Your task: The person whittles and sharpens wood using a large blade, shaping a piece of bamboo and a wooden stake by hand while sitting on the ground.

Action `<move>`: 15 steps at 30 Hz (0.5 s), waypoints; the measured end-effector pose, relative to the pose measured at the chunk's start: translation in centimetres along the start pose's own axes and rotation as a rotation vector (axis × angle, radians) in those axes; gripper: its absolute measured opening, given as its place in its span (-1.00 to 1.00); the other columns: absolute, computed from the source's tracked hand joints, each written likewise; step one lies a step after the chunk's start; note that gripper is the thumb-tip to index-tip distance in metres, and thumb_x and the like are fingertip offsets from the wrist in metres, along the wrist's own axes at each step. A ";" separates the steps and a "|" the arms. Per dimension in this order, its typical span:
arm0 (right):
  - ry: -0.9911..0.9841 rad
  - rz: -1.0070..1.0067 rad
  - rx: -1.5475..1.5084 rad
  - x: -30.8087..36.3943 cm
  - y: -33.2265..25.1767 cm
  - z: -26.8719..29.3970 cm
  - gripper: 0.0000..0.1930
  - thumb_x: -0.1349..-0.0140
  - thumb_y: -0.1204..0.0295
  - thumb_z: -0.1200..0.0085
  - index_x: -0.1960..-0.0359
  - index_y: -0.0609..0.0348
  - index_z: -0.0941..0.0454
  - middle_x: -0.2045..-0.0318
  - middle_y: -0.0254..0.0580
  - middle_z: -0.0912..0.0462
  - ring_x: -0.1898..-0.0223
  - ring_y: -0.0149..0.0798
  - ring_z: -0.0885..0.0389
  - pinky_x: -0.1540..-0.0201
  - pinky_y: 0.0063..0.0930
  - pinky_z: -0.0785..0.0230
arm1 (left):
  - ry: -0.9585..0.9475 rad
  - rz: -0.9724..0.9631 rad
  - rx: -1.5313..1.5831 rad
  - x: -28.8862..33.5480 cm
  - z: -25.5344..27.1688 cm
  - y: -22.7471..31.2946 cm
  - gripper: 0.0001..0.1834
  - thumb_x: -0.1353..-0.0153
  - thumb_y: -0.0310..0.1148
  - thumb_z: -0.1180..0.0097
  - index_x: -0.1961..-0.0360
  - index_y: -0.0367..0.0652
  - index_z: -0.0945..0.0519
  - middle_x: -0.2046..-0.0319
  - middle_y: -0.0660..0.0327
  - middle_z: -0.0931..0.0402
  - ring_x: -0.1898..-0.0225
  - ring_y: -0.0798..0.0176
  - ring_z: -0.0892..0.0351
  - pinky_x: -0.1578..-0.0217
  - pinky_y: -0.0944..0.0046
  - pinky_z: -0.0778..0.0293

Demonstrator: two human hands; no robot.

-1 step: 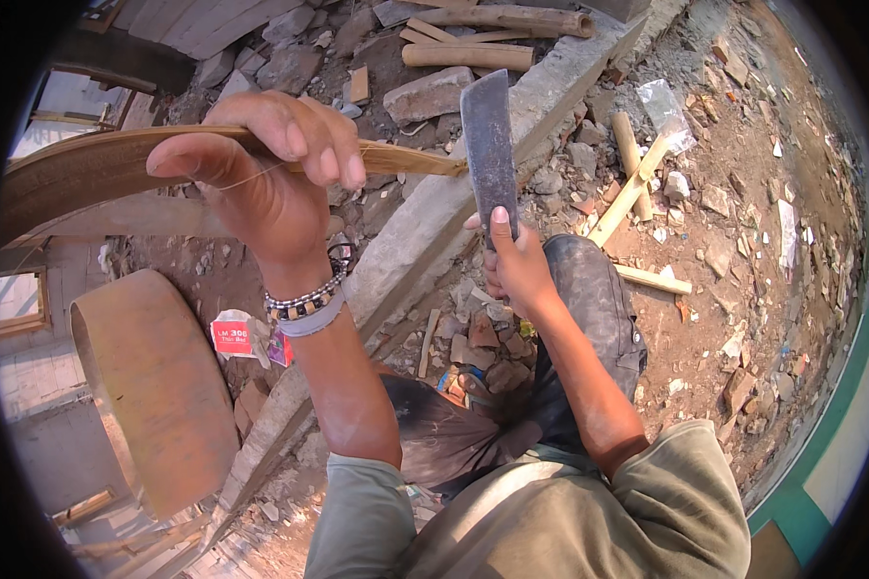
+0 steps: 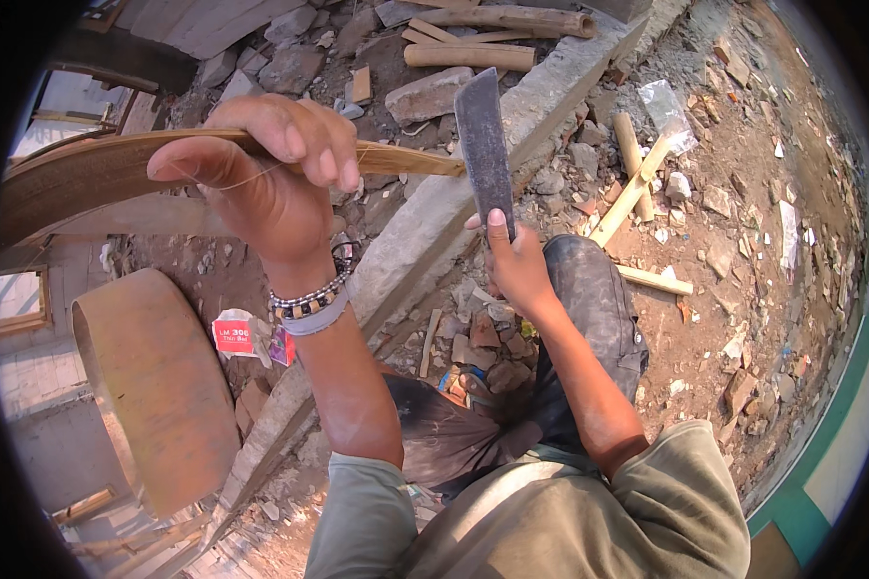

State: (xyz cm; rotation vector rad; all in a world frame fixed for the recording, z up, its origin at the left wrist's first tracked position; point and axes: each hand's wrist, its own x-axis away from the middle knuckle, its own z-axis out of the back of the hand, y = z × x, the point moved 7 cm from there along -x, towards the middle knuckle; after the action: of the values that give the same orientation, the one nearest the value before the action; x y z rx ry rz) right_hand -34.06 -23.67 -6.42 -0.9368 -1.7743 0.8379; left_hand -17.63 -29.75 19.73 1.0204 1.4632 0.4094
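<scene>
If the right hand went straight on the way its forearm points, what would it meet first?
The right hand would probably meet the pale tip of the bamboo strip first; depth is unclear, so possibly the concrete beam instead.

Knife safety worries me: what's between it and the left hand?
In the head view, the wooden strip runs from the left hand toward the knife.

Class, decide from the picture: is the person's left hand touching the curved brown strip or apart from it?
Touching: the head view shows the left hand holding the curved brown strip between thumb and fingers.
</scene>
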 end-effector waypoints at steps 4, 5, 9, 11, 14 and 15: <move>0.028 0.154 0.153 -1.2 -2.0 0.8 -0.48 -0.50 -0.08 0.16 0.05 0.19 -0.52 0.74 -0.61 -0.09 0.76 -0.61 -0.05 0.70 -0.58 0.02 | -0.041 -0.029 0.018 1.0 1.8 0.4 -0.15 -0.21 0.55 0.39 0.49 -0.05 -0.55 0.67 0.30 -0.47 0.71 0.29 -0.39 0.64 0.34 -0.22; 0.007 0.063 0.070 -0.5 -3.1 0.7 -0.47 -0.50 -0.09 0.17 0.05 0.19 -0.53 0.74 -0.61 -0.10 0.76 -0.61 -0.05 0.70 -0.58 0.02 | -0.035 -0.025 0.018 1.2 2.1 0.5 -0.15 -0.21 0.55 0.39 0.49 -0.05 -0.55 0.67 0.30 -0.47 0.71 0.29 -0.39 0.64 0.34 -0.22; 0.246 0.521 -0.347 3.3 -10.6 1.5 -0.42 -0.51 -0.11 0.23 0.12 0.26 -0.52 0.63 -0.47 -0.34 0.70 -0.54 -0.23 0.65 -0.55 -0.06 | 0.022 -0.070 0.071 0.6 1.2 0.9 -0.13 -0.21 0.55 0.39 0.53 -0.09 -0.54 0.72 0.25 -0.47 0.77 0.26 -0.40 0.72 0.34 -0.22; 0.301 0.660 -0.372 2.7 -8.5 2.1 -0.42 -0.51 -0.11 0.24 0.11 0.26 -0.48 0.60 -0.46 -0.36 0.67 -0.52 -0.25 0.62 -0.53 -0.10 | 0.092 -0.096 0.117 0.1 1.0 0.4 -0.10 -0.22 0.54 0.39 0.59 -0.14 -0.54 0.77 0.20 -0.46 0.82 0.22 -0.42 0.79 0.32 -0.25; 0.501 0.537 0.005 0.2 -1.4 3.1 -0.46 -0.52 -0.06 0.20 0.21 0.26 -0.50 0.60 -0.41 -0.39 0.64 -0.48 -0.30 0.55 -0.48 -0.18 | 0.062 -0.078 0.102 -0.2 0.7 0.1 -0.09 -0.19 0.56 0.38 0.59 -0.15 -0.53 0.78 0.19 -0.44 0.82 0.22 -0.39 0.80 0.31 -0.25; 0.315 0.408 0.213 -0.9 -0.5 2.4 -0.48 -0.51 -0.02 0.16 0.24 0.28 -0.52 0.60 -0.38 -0.41 0.63 -0.46 -0.32 0.52 -0.45 -0.21 | 0.048 -0.070 0.123 -0.3 0.5 -0.2 -0.09 -0.19 0.56 0.38 0.59 -0.15 -0.53 0.78 0.18 -0.44 0.82 0.22 -0.38 0.80 0.31 -0.27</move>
State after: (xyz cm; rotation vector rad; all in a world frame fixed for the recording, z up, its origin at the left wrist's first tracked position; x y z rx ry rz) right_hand -36.15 -25.02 -7.22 -1.2323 -1.2161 1.0461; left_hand -17.30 -30.26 19.67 1.0595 1.5777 0.2987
